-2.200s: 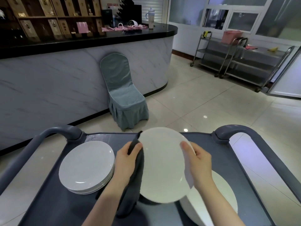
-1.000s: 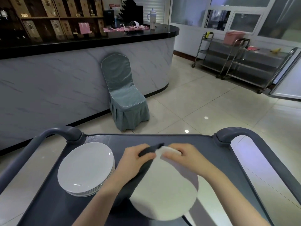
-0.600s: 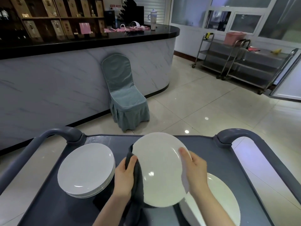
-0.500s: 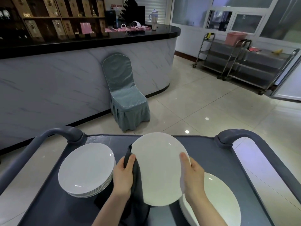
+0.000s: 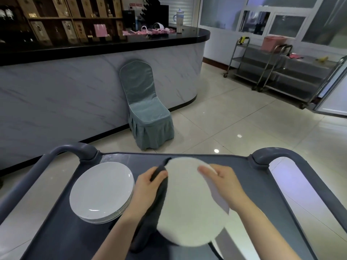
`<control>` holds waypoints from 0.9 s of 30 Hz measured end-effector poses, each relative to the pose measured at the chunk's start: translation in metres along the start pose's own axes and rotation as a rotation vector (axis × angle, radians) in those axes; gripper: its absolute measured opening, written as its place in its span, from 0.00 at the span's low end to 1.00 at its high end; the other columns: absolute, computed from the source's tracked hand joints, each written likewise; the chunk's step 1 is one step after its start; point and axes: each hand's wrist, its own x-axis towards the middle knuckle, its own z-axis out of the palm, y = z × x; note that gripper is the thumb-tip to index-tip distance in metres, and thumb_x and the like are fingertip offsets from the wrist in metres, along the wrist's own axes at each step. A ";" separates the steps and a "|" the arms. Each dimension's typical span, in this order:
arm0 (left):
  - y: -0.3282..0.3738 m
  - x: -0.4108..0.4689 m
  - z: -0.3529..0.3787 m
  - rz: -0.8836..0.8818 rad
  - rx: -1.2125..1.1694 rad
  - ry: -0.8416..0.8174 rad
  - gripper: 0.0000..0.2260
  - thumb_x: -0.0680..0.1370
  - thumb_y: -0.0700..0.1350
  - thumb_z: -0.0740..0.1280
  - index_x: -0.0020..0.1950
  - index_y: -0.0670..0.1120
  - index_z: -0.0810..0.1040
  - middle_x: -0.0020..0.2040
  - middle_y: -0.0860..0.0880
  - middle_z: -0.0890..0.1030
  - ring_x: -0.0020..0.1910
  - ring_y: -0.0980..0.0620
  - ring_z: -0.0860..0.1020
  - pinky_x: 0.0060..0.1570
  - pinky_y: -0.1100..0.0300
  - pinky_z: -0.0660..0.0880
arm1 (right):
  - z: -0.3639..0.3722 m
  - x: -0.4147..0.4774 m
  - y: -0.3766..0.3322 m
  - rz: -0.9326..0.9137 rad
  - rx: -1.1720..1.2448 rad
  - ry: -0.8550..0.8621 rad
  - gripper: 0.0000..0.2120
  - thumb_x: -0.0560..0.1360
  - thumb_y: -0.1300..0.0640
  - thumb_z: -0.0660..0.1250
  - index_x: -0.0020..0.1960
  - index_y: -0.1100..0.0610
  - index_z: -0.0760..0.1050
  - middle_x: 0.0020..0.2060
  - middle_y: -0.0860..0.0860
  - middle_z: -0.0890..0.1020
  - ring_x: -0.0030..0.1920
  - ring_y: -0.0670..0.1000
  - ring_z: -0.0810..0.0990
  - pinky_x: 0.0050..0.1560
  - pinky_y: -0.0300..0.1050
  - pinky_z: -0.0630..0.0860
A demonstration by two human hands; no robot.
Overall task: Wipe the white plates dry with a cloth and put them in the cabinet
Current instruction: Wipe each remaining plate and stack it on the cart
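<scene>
Two bare hands hold one white plate (image 5: 189,209) up over a dark grey cart (image 5: 249,171). The plate looks blurry. The left hand (image 5: 148,186) is closed around a dark grey cloth (image 5: 154,209), which is pressed against the plate's left edge. The cloth hangs down below that hand, toward the cart top. The right hand (image 5: 223,182) grips the plate's top right edge, with its fingers (image 5: 204,168) curled over the rim.

Just to the left of the left hand sits a stack of white plates (image 5: 101,190) on the cart. Under the right arm, below the held plate, a bit of another white plate (image 5: 218,250) peeks out; most of it is hidden.

The cart has two rounded grey handles, one (image 5: 71,150) past the left hand and one (image 5: 276,152) past the right hand.

Far beyond the hands, a chair with a blue-green cover (image 5: 146,107) stands on the shiny tile floor (image 5: 234,119), against a long marble counter (image 5: 65,87). Far off past the right hand stand metal carts (image 5: 277,72).
</scene>
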 end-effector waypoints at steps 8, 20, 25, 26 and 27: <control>-0.002 0.001 -0.008 -0.069 -0.069 0.154 0.10 0.79 0.51 0.66 0.39 0.51 0.78 0.36 0.55 0.82 0.35 0.58 0.77 0.38 0.64 0.73 | -0.002 -0.001 0.006 0.090 0.121 0.045 0.05 0.77 0.52 0.71 0.46 0.53 0.82 0.40 0.44 0.85 0.41 0.48 0.82 0.44 0.42 0.76; -0.015 -0.011 0.011 -0.257 -0.277 0.149 0.07 0.80 0.52 0.66 0.46 0.52 0.82 0.42 0.55 0.86 0.42 0.58 0.83 0.45 0.63 0.77 | 0.013 0.002 0.008 0.234 0.366 0.176 0.21 0.76 0.54 0.72 0.34 0.67 0.70 0.32 0.53 0.73 0.35 0.50 0.70 0.39 0.45 0.68; -0.016 -0.021 0.036 -0.482 -0.554 0.356 0.05 0.80 0.48 0.66 0.48 0.49 0.80 0.49 0.49 0.85 0.50 0.50 0.82 0.53 0.54 0.77 | 0.059 -0.023 0.025 0.427 0.686 0.565 0.15 0.79 0.51 0.68 0.35 0.55 0.81 0.33 0.45 0.84 0.36 0.48 0.82 0.38 0.41 0.76; -0.015 -0.019 0.034 -0.487 -0.557 0.346 0.05 0.81 0.48 0.66 0.48 0.49 0.80 0.47 0.49 0.85 0.49 0.50 0.82 0.49 0.56 0.77 | 0.059 -0.027 0.027 0.427 0.654 0.532 0.13 0.79 0.50 0.67 0.39 0.53 0.82 0.36 0.44 0.85 0.38 0.48 0.84 0.38 0.41 0.77; -0.015 -0.016 0.030 -0.483 -0.566 0.341 0.06 0.81 0.48 0.66 0.47 0.49 0.81 0.45 0.50 0.86 0.47 0.51 0.83 0.44 0.58 0.77 | 0.057 -0.031 0.030 0.398 0.605 0.457 0.10 0.80 0.50 0.66 0.44 0.50 0.83 0.40 0.44 0.87 0.41 0.46 0.85 0.40 0.41 0.77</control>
